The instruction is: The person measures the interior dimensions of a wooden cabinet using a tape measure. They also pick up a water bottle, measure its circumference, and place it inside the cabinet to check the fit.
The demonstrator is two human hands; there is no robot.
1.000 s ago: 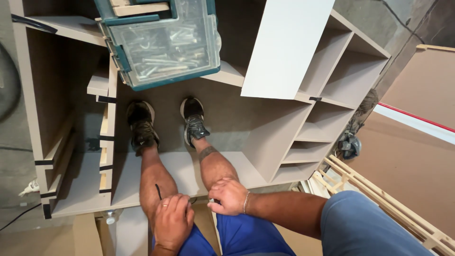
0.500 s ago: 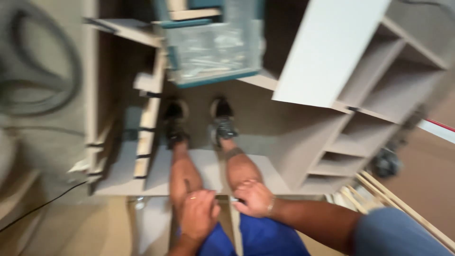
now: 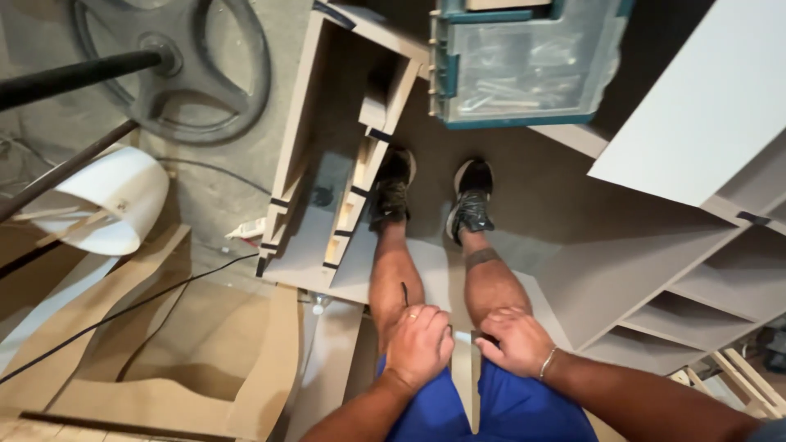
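— Where are your hands right now?

— Both are down at my knees. My left hand [image 3: 419, 344] is curled shut, knuckles up, resting on my left thigh just above the knee. My right hand [image 3: 514, 340] is bent over the top end of a narrow strip of board [image 3: 470, 385] that stands on edge between my legs; I judge my grip is clamped on it, though the fingertips are tucked under and I cannot see them meet.

— And the left, is it holding anything?

— I cannot tell. It sits just beside the strip, but its fingers hide whatever is under them. A thin dark thing, maybe a pencil [image 3: 404, 293], lies against my leg just above that hand; it is too small to be sure.

— How far along does the work look?

— As I judge it, the cabinet [image 3: 622, 278] I stand in is largely put together: its shelves on the right are in, and a white panel [image 3: 696, 115] lies over its upper right. The strip in my grip is not yet fixed anywhere, so fitting it seems to be what remains. More loose strips [image 3: 360, 188] lean in the narrow frame to my left.

— What else is hard to make out?

— The clear-lidded case [image 3: 524, 65] beyond my shoes [image 3: 434, 192] holds small parts, blurred through the lid and cut off at the top. The strip's lower end runs out of view. The white bucket [image 3: 106, 205] and black wheel [image 3: 176, 65] on the floor at left are partly cropped.
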